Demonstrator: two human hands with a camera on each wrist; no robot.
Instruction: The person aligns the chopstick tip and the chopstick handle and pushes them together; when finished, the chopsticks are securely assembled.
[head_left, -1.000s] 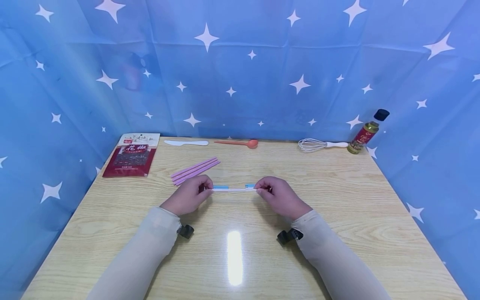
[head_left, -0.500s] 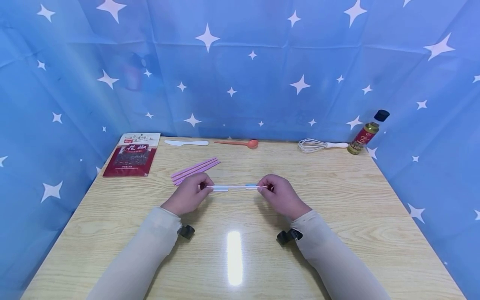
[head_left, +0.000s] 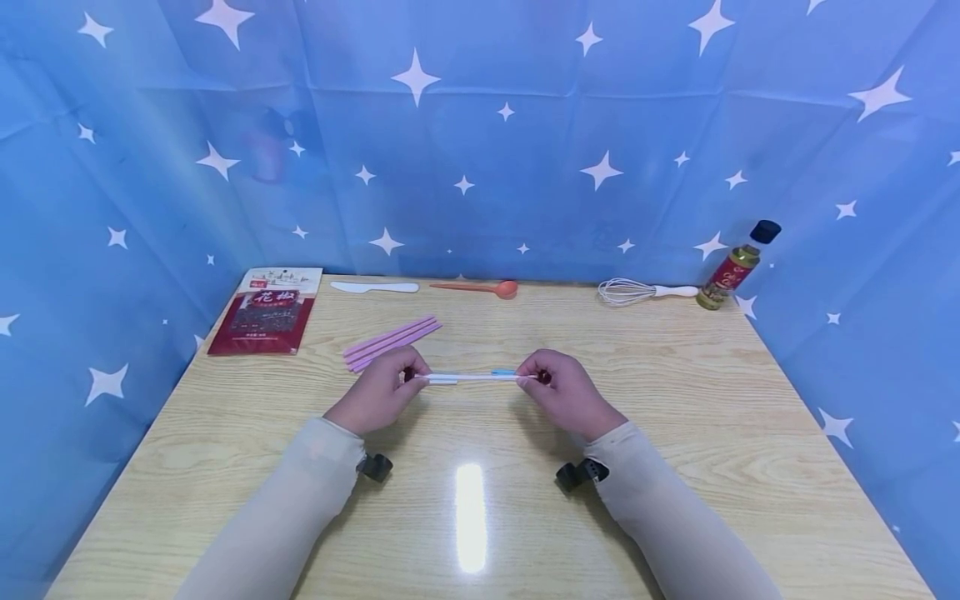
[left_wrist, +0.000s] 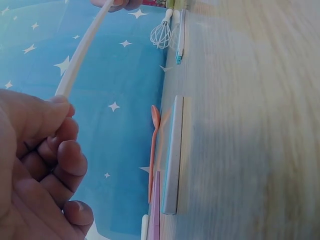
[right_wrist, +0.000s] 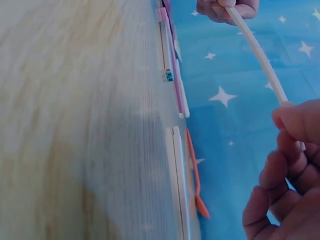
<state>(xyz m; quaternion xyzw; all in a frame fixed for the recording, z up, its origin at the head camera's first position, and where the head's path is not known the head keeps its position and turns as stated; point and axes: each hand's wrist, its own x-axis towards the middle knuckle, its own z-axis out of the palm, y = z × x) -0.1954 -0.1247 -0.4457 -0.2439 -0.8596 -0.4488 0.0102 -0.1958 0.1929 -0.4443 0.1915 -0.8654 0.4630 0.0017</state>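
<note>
a thin, off-white, rod-shaped stick (left_wrist: 82, 49), apparently plastic, is pinched near either end by the curled left hand (head_left: 378, 387) and right hand (head_left: 564, 396) above the pale wood-grain table (head_left: 750, 433), and is judged light, smooth, fairly stiff, best gripped at both ends

Checked bag (head_left: 262, 333) at back left of desk (head_left: 637, 400): marked "花椒" in large white characters on the red front. Carries also a small red mark (head_left: 258, 284) above and finer lines below, too small to read. Checked bottle (head_left: 738, 257) at back right: fitted with red label (head_left: 728, 275), lettered in white, too small and blurred to read with certainty.
</note>
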